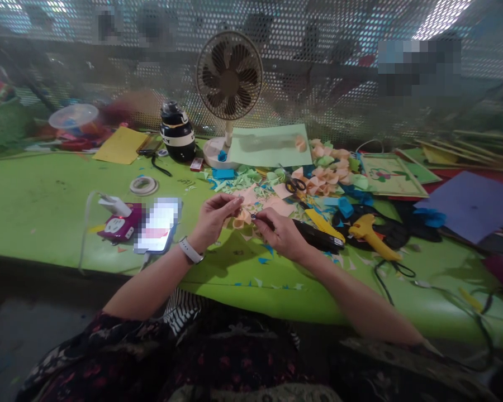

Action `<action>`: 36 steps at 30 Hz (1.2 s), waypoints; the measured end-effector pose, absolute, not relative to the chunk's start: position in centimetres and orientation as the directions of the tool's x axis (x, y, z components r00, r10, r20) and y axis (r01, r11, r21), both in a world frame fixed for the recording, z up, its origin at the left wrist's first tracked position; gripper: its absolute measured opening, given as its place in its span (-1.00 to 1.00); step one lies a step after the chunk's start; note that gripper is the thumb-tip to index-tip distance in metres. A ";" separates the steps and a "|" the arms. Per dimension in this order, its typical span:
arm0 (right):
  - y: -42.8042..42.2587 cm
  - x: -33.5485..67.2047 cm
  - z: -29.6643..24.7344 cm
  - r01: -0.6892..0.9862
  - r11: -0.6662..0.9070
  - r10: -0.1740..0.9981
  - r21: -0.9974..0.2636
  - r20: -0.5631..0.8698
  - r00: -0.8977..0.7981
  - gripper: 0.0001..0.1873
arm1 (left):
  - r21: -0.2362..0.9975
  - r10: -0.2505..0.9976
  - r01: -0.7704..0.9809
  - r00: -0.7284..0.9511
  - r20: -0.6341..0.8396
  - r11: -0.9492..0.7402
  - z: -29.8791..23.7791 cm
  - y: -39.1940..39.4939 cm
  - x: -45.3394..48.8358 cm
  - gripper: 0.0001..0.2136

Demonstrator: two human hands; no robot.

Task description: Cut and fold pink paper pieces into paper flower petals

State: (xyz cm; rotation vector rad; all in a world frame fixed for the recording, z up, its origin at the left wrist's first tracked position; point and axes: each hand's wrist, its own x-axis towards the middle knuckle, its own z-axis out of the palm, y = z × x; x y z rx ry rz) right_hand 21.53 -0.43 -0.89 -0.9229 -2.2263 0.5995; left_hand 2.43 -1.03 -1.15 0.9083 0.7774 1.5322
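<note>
My left hand (218,215), wearing a white wristband (191,250), is closed in a pinch at the middle of the table. A small curled peach paper piece (242,218) shows at its fingertips. My right hand (280,231) is closed close beside it, with the small dark tip of a thin thing showing between thumb and forefinger; its kind I cannot make out. Around and beyond both hands lie peach paper sheets (279,206) and many green and blue scraps. Black-handled scissors (295,184) rest on the scraps.
To the right lie a long black object (318,237), a yellow cutter (324,224) and a yellow glue gun (373,234) with a cord. A phone (158,226), a purple power socket (119,224) and a tape roll (144,185) are left. Behind stand a fan (229,78) and black bottle (178,134).
</note>
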 end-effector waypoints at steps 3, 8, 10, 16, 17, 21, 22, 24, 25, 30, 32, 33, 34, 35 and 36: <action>-0.4 21.5 -0.9 0.437 0.640 0.748 -0.632 0.385 -0.540 -0.82 | 0.869 0.988 -0.471 -0.070 0.136 -0.153 -1.1 -1.0 2.4 -0.75; -0.6 21.5 -0.8 0.438 0.639 0.754 -0.633 0.398 -0.523 -0.80 | 0.882 0.987 -0.444 -0.074 0.142 -0.160 -1.2 -1.0 2.5 -0.76; -0.7 21.5 -0.8 0.450 0.634 0.761 -0.629 0.407 -0.505 -0.78 | 0.881 0.987 -0.445 -0.075 0.142 -0.161 -1.3 -1.0 2.5 -0.76; -1.0 21.3 -0.5 0.482 0.601 0.795 -0.637 0.415 -0.443 -0.81 | 0.877 0.987 -0.453 -0.084 0.134 -0.157 -1.3 -1.0 2.6 -0.75; -1.0 21.3 -0.5 0.484 0.592 0.801 -0.644 0.406 -0.440 -0.80 | 0.876 0.987 -0.456 -0.086 0.134 -0.158 -1.3 -1.0 2.6 -0.75; -1.1 21.2 -0.3 0.487 0.556 0.823 -0.674 0.363 -0.437 -0.75 | 0.864 0.984 -0.471 -0.113 0.141 -0.177 -1.5 -0.9 2.6 -0.74; -1.1 21.2 -0.4 0.479 0.554 0.822 -0.681 0.359 -0.442 -0.75 | 0.862 0.983 -0.472 -0.118 0.144 -0.183 -1.5 -0.8 2.5 -0.74; -0.9 21.2 -0.5 0.462 0.566 0.812 -0.682 0.365 -0.456 -0.78 | 0.862 0.981 -0.470 -0.126 0.150 -0.192 -1.5 -0.7 2.4 -0.75; -0.8 21.2 -0.5 0.459 0.571 0.809 -0.681 0.372 -0.454 -0.80 | 0.861 0.980 -0.469 -0.128 0.151 -0.194 -1.5 -0.7 2.3 -0.75; -0.5 21.9 0.1 0.380 0.501 0.858 -0.777 0.391 -0.333 -0.87 | 0.876 0.987 -0.456 -0.049 0.150 -0.156 -1.1 -0.8 1.8 -0.74; -0.6 22.3 0.9 0.308 0.469 0.869 -0.828 0.373 -0.324 -0.85 | 0.915 0.985 -0.396 0.116 0.129 -0.073 -1.0 -1.0 1.7 -0.74; -0.6 22.6 1.4 0.290 0.455 0.870 -0.842 0.351 -0.347 -0.81 | 0.934 0.973 -0.357 0.206 0.108 -0.028 -0.9 -1.0 1.6 -0.74; -0.6 22.8 1.9 0.289 0.442 0.865 -0.849 0.318 -0.389 -0.79 | 0.947 0.956 -0.322 0.281 0.086 0.009 -0.9 -1.1 1.6 -0.74; -0.6 23.0 2.4 0.304 0.430 0.853 -0.850 0.272 -0.446 -0.77 | 0.955 0.939 -0.293 0.337 0.068 0.036 -0.8 -1.2 1.5 -0.74; -0.6 23.1 2.8 0.326 0.422 0.832 -0.846 0.218 -0.511 -0.77 | 0.961 0.924 -0.270 0.377 0.055 0.053 -0.8 -1.3 1.5 -0.74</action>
